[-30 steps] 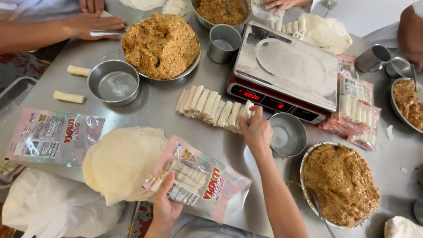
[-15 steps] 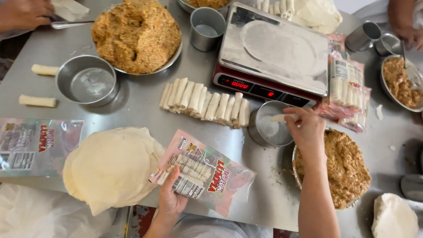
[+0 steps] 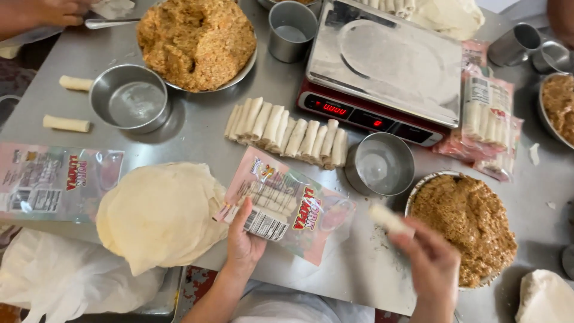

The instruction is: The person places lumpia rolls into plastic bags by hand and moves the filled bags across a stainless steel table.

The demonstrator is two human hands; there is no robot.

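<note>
Fingers, right: those of the right hand point(image 3: 431, 263) pinch one pale spring roll point(image 3: 390, 219) by its near end; the picture blurs here, so the exact grip is hard to read.
Fingers, left: the left hand point(image 3: 244, 239) is curled over the near edge of a printed plastic pouch point(image 3: 287, 206), thumb on top, clamping it against the table.
Roll in hand: tilted, lifted clear of the steel table point(image 3: 197, 134), between the pouch and the bowl of filling.
Pouch: flat on the table, slanted, a few rolls showing through its clear window; its mouth faces toward the right hand.
Bowl of filling point(image 3: 466, 226): brown minced mix, just right of the lifted roll, under the right hand's reach.
Small steel cup point(image 3: 380, 164): round, holding a little liquid, just beyond the roll.
Row of rolls point(image 3: 288, 133): about a dozen lying side by side, just beyond the pouch, in front of the scale.
Scale point(image 3: 382, 66): red-fronted, lit digits, steel platter with a thin round wrapper on it.
Wrapper stack point(image 3: 158, 212): pale round sheets, just left of the pouch.
Filled packs point(image 3: 487, 122): stacked right of the scale.
Far side: a large bowl of mix point(image 3: 197, 42), a steel dish point(image 3: 130, 104), two loose rolls point(image 3: 67, 122) to the left.
Another person's hand point(image 3: 36, 12): at the top left corner, well apart.
</note>
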